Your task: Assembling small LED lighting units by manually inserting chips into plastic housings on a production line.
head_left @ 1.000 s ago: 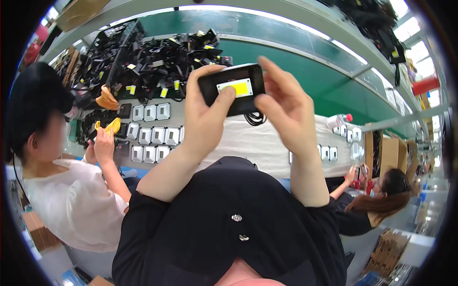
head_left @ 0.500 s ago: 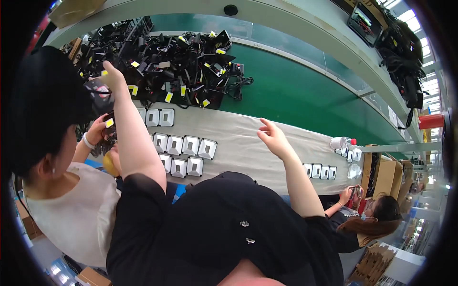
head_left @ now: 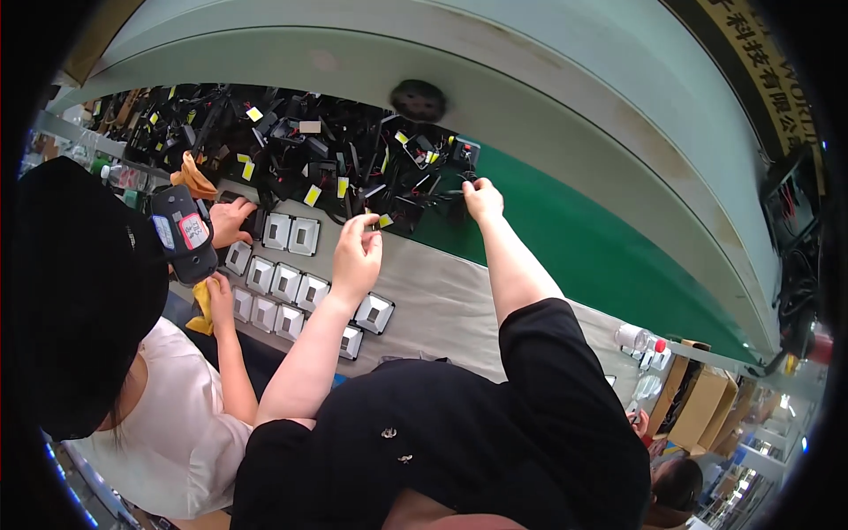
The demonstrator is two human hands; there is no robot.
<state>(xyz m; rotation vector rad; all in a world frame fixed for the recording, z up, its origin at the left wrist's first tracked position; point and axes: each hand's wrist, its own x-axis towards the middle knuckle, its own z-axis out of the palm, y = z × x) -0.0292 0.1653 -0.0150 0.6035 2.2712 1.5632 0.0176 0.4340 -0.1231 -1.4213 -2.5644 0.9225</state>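
Note:
At the near edge of a heap of black lamp parts with cables and yellow LED panels (head_left: pixel 343 187), my left hand (head_left: pixel 356 258) is closed in a pinch. What sits between its fingertips is too small to make out. My right hand (head_left: pixel 483 203) reaches over the green belt, its fingers closed on a black cable (head_left: pixel 448 193) at the heap's right end. Beside that cable lies a small black box (head_left: pixel 465 152) with a red mark. Square white lamp housings (head_left: pixel 285 283) stand in rows on the grey cloth left of my left forearm.
Close on my left a co-worker's hand (head_left: pixel 231 221) rests by the housings; a dark oval device (head_left: pixel 184 234) hangs nearby. A pale shelf beam (head_left: pixel 548 124) crosses overhead. Toward the right are a plastic bottle (head_left: pixel 632 336), cardboard boxes (head_left: pixel 704 408) and another person (head_left: pixel 678 484).
My left hand has come right and nearer from above the heap, closing into a pinch. My right hand has moved farther out and closed on the cable. The view has tilted.

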